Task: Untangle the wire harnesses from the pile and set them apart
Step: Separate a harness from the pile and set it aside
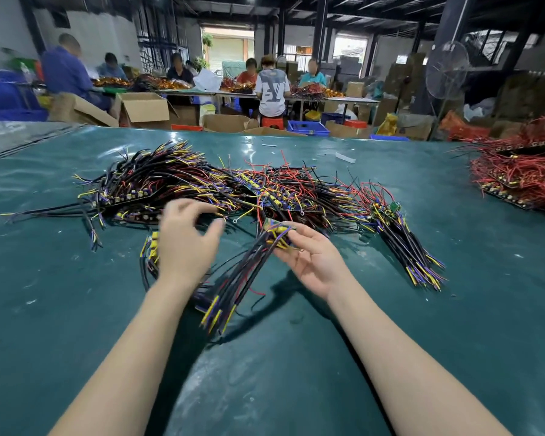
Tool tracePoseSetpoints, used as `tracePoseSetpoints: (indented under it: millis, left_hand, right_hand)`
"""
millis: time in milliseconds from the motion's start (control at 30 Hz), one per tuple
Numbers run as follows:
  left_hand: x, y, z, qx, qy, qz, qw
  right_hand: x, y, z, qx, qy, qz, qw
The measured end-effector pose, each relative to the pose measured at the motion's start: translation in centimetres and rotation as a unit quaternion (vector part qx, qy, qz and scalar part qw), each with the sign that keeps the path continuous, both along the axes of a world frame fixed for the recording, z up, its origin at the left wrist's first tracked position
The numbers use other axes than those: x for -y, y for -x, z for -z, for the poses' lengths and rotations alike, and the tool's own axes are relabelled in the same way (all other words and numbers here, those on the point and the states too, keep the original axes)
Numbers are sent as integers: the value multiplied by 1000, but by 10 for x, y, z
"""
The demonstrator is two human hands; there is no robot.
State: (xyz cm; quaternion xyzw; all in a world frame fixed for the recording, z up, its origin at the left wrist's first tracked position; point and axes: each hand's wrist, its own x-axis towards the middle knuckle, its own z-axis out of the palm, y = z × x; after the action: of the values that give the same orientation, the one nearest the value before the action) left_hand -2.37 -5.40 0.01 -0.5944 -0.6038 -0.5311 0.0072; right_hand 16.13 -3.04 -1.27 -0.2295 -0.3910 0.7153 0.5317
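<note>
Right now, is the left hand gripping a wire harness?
No, the left hand hovers open over the pile, fingers spread, holding nothing.

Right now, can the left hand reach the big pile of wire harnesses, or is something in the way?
Probably yes. The left hand hovers open at the near edge of the pile, nothing between them. The right hand holds one harness aside, clear of its path.

A glossy teal sheet covers the counter (390, 325), with a small white paper strip (345, 157) lying near its far edge. Beyond stand open brown cardboard boxes (145, 110), a blue slotted plastic crate (309, 127), a grey wire-caged pedestal fan (445, 73) and workers seated along a long table (343, 100).
</note>
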Motion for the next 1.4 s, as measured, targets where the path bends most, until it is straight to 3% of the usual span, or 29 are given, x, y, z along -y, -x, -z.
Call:
tracePoseSetpoints:
  millis: [33,100,133,300,333,500,600,733,833,900,1000,1033,1133,1200,1267,1400]
  left_hand:
    - [2,-13,-2,67,63,110,990]
    - [9,-34,-3,222,202,292,908]
    - [9,-40,-1,275,237,328,872]
    - [10,-44,2,415,239,378,792]
    - [10,-44,1,419,245,371,792]
    - [11,-44,2,313,232,259,884]
    - [12,-39,0,294,211,257,896]
    - [14,-41,-1,310,203,262,891]
    - [15,-45,-7,449,192,302,818]
    - [15,-42,-10,470,192,324,798]
    - [16,-33,-10,436,210,288,827]
    - [14,-27,-8,404,215,245,855]
    - [2,-4,3,159,227,51,959]
    - [-1,2,9,13,240,-36,970]
    - [0,0,15,-77,259,-69,960]
    - [0,-4,13,-140,155,-60,976]
  right_hand:
    - [2,2,0,17,-8,-8,1000]
    - [4,2,0,53,-19,-9,998]
    - [5,0,0,77,-24,-3,997]
    - [4,-7,0,98,-37,-5,994]
    - [5,-5,0,107,-34,-8,994]
    - [6,1,3,138,-22,-21,990]
    - [6,0,1,142,-38,-37,988]
    - [8,1,-1,131,-65,-45,988]
    - [12,7,-2,27,-50,-54,997]
    - [12,11,-3,-11,-36,-53,998]
    - [9,7,-2,-30,10,-16,999]
    - [7,4,-2,-37,32,9,999]
    - [-1,-11,-1,-84,86,102,987]
    - [-5,-17,-1,-92,105,156,978]
    - [-5,-16,-1,-83,108,177,975]
    - [-4,-6,1,-67,90,181,977]
